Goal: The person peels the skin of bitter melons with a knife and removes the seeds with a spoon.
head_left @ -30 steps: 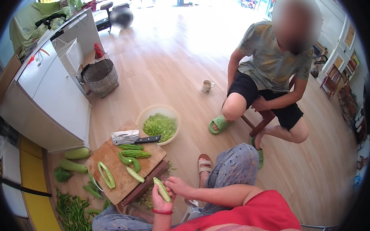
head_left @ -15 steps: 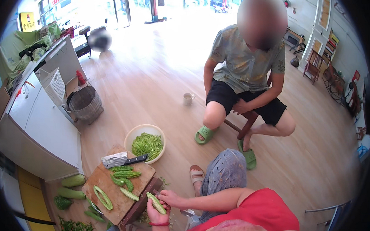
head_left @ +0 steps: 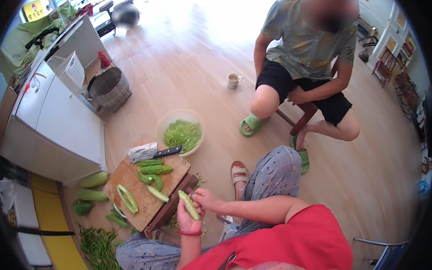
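My left hand (head_left: 191, 220) is closed round a halved bitter melon (head_left: 188, 204), cut face up. Fingers bent, my right hand (head_left: 207, 201) is at the melon's upper end; whatever it grips is too small to make out. On the wooden cutting board (head_left: 144, 213) just left of my hands lie a cleaver (head_left: 144, 152) with a dark handle, several whole bitter melons (head_left: 156, 170), a pale melon half (head_left: 158, 194) and a hollowed half (head_left: 127, 198). Beyond the board, a pale bowl (head_left: 159, 137) holds thin green strips (head_left: 182, 136).
Gourds (head_left: 92, 194) and a pile of long green vegetables (head_left: 103, 253) lie on the floor left of the board. A white cabinet (head_left: 71, 127) and a woven basket (head_left: 110, 89) stand farther left. Ahead are a mug (head_left: 234, 80) and a seated person (head_left: 313, 48) in green slippers.
The view has tilted down and shifted, so everything sits higher and farther right. Both hands stay at the melon half, and the things on the board keep their places.
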`<state>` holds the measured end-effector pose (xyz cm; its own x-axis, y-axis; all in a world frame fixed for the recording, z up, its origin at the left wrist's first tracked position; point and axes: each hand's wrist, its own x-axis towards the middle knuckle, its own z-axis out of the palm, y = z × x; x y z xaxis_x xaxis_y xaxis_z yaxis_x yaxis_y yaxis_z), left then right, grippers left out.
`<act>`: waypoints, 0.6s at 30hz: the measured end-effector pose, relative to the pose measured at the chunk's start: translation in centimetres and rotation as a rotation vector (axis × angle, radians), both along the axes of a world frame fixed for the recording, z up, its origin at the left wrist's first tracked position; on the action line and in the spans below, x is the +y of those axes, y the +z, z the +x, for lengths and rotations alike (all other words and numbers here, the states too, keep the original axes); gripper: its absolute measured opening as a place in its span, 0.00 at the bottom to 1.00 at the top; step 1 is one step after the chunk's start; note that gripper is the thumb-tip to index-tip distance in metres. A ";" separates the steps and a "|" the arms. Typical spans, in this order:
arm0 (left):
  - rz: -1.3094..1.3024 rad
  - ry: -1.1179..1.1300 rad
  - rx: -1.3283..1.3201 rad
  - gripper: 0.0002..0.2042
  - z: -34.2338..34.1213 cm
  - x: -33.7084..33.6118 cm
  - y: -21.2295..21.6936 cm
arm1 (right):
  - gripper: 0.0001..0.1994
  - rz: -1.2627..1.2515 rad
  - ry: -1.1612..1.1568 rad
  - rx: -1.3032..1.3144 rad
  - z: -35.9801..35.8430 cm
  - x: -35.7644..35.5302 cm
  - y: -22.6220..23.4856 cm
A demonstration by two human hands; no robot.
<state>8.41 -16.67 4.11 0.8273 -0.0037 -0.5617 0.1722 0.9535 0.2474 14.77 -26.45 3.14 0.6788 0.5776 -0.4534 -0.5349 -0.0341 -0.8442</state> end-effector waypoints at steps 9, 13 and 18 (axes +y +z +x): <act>0.563 -0.058 -0.058 0.11 -0.1 -0.5 3.3 | 0.07 0.243 -0.233 0.096 2.2 -0.4 5.7; 0.482 -0.024 -0.122 0.12 -0.1 -1.1 3.3 | 0.07 0.147 -0.124 -0.010 1.7 -0.3 6.4; 0.605 -0.120 -0.095 0.10 -0.2 -1.9 0.6 | 0.13 -0.164 0.152 -0.341 2.4 -1.5 5.7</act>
